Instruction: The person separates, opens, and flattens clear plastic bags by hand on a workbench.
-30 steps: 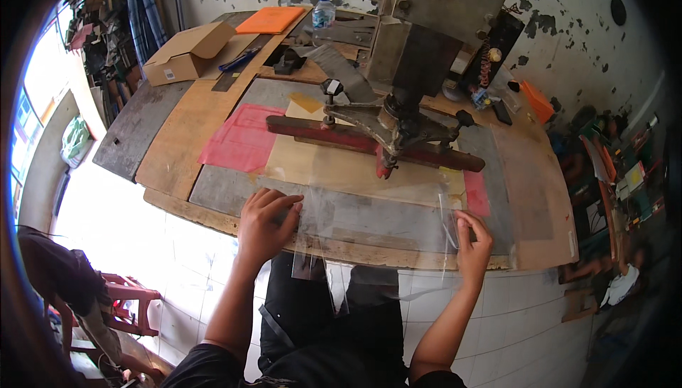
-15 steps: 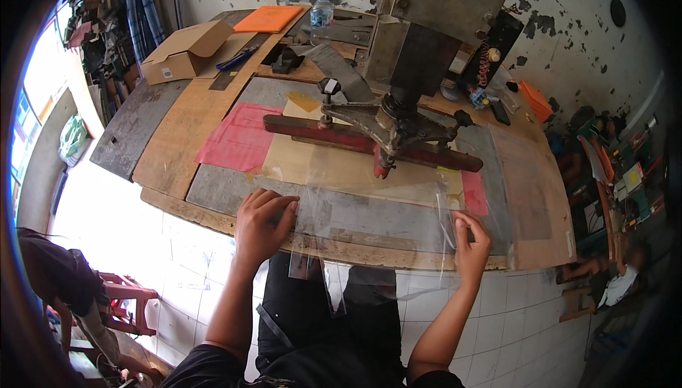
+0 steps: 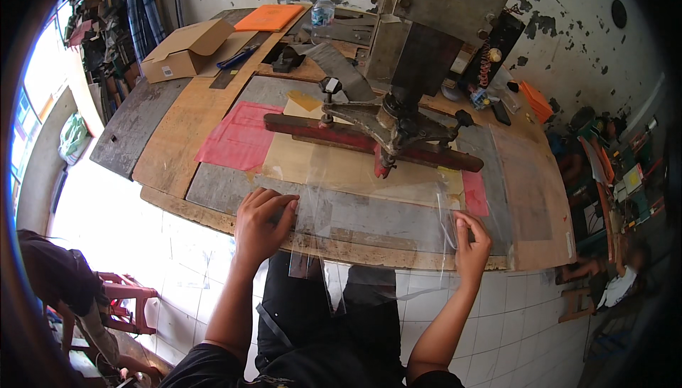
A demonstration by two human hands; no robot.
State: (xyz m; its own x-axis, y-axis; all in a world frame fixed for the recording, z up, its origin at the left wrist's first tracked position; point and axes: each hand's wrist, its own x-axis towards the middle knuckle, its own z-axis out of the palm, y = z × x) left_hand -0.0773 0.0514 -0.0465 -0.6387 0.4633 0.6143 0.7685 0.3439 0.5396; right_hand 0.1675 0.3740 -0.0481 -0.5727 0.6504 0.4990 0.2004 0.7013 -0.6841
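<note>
A clear plastic sheet (image 3: 355, 279) spans between my two hands, draping over the table's front edge while its far part lies toward the press bar. My left hand (image 3: 261, 223) pinches its left edge with thumb and fingers together. At the other side, my right hand (image 3: 472, 244) is closed on the right edge, where the film creases. Beyond both hands stands a press with a long red-and-dark bar (image 3: 323, 130) above a yellowish sheet (image 3: 284, 160). Whether the plastic reaches under the bar is hard to make out.
Pink sheets (image 3: 238, 136) flank the yellowish one. Farther back are a cardboard box (image 3: 177, 57), an orange stack (image 3: 268, 18) and a water bottle (image 3: 322, 15). A brownish sheet (image 3: 529, 196) covers the table's right end. People sit at both sides, one near a red stool (image 3: 128, 299).
</note>
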